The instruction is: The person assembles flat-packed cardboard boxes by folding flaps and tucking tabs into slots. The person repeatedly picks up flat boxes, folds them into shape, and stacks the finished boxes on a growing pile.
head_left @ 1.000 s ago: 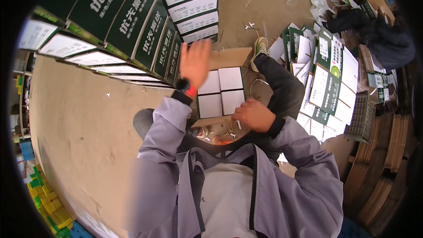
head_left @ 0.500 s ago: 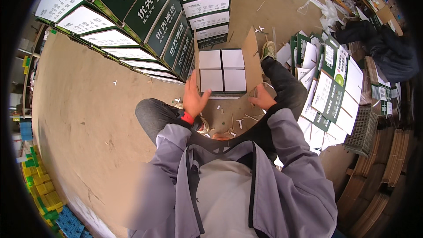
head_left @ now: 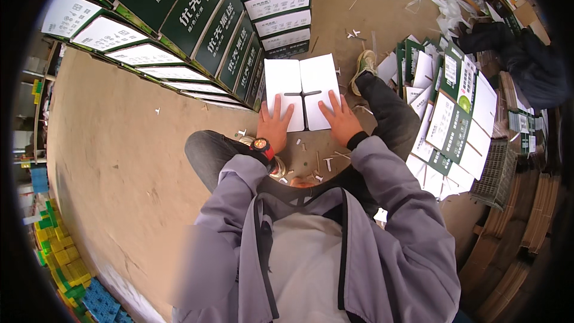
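In front of me stands a carton (head_left: 320,75) with its white top flaps folded inward over the contents. A narrow dark gap runs down between the flaps, with a short dark slot crossing it. My left hand (head_left: 275,124) lies on the near part of the left flap, fingers spread. On the right flap my right hand (head_left: 342,118) rests with fingers apart, pressing near its outer edge. Neither hand grips anything. The flaps hide what is inside.
Tall stacks of dark green and white cartons (head_left: 209,24) stand close by at the left and behind. Flattened cartons (head_left: 445,113) pile up beside my right leg, near a grey plastic crate (head_left: 493,173). White plastic scraps (head_left: 327,164) litter the floor.
The carton's side flaps, upright before, are now folded down over the white boxes inside. Both hands have moved from the carton's sides onto its top.
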Demonstrator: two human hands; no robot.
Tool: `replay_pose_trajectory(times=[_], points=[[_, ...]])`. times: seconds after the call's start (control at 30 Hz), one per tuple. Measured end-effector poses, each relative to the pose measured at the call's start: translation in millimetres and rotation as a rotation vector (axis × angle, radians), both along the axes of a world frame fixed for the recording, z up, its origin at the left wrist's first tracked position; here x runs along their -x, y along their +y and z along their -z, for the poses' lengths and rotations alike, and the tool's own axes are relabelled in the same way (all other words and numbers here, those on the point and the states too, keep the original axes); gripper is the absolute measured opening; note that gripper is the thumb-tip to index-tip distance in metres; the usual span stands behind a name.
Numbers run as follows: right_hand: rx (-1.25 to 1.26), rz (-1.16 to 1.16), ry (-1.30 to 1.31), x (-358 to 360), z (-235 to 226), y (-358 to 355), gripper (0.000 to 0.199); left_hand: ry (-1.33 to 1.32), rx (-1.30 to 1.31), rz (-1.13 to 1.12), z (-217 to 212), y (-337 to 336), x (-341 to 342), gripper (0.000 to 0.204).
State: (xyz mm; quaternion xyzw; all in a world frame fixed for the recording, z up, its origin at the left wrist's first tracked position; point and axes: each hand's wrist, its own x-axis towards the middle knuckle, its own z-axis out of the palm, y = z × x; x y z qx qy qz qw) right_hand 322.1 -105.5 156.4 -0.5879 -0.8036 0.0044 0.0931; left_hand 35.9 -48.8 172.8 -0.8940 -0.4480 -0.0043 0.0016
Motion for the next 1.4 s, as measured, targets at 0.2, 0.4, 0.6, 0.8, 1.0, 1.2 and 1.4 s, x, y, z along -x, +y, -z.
replay_pose_trajectory(times=[0.2,0.4,0.6,0.8,1.0,1.2,1.4], points=[[0.121,0.366,0.536,6,-15,73,0.073,-0.294,0.099,-0.120,8,56,9,0.050],[0.178,0.530,0.780,1,61,111,0.114,-0.568,0.170,-0.305,29,74,-16,0.102],[0.256,0.659,0.591,66,33,109,0.100,-0.569,0.265,-0.363,52,73,-10,0.119],[0.093,0.656,0.457,88,56,116,0.087,-0.290,0.027,-0.414,57,64,-65,0.095],[-0.045,0.512,0.751,85,82,108,0.068,-0.710,0.114,-0.280,68,60,-68,0.088],[-0.024,0.408,0.744,72,85,102,0.059,-0.745,0.183,-0.233,83,60,-75,0.087],[0.076,0.172,0.216,55,117,107,0.065,-0.586,0.415,-0.152,122,75,-84,0.081]])
